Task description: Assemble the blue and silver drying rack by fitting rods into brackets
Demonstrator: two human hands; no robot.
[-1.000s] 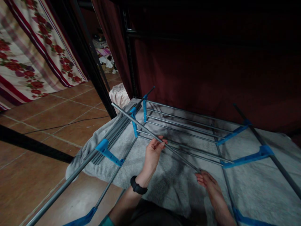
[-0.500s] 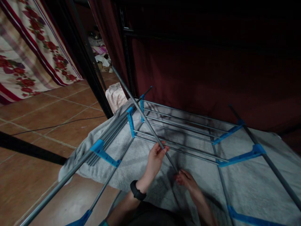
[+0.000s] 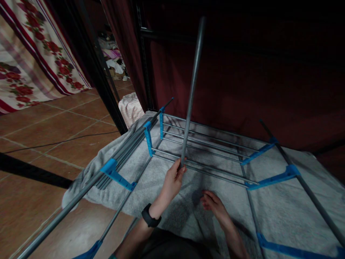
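My left hand (image 3: 174, 180), with a black band on its wrist, is closed round the lower end of a grey metal tube (image 3: 192, 95). The tube points up and away, leaning slightly right, its far end in front of the dark red curtain. Lower and to the right, my right hand (image 3: 212, 205) is off the tube, its fingers loosely bent with nothing visible in them. Around both hands stands a partly built drying rack: thin rods (image 3: 212, 140) span between blue plastic brackets (image 3: 121, 176), which are fixed on side tubes (image 3: 315, 196).
A grey blanket (image 3: 283, 212) lies under the rack. Several loose tubes (image 3: 126, 154) are bundled at the left. Black metal posts (image 3: 94, 72) and a dark red curtain (image 3: 229, 90) border the space. Tiled floor (image 3: 54, 126) with a thin cable (image 3: 81, 136) lies left.
The tube has swung from leaning far left to nearly upright, and its upper end has moved right. My right hand has let go of it; my left hand still grips it.
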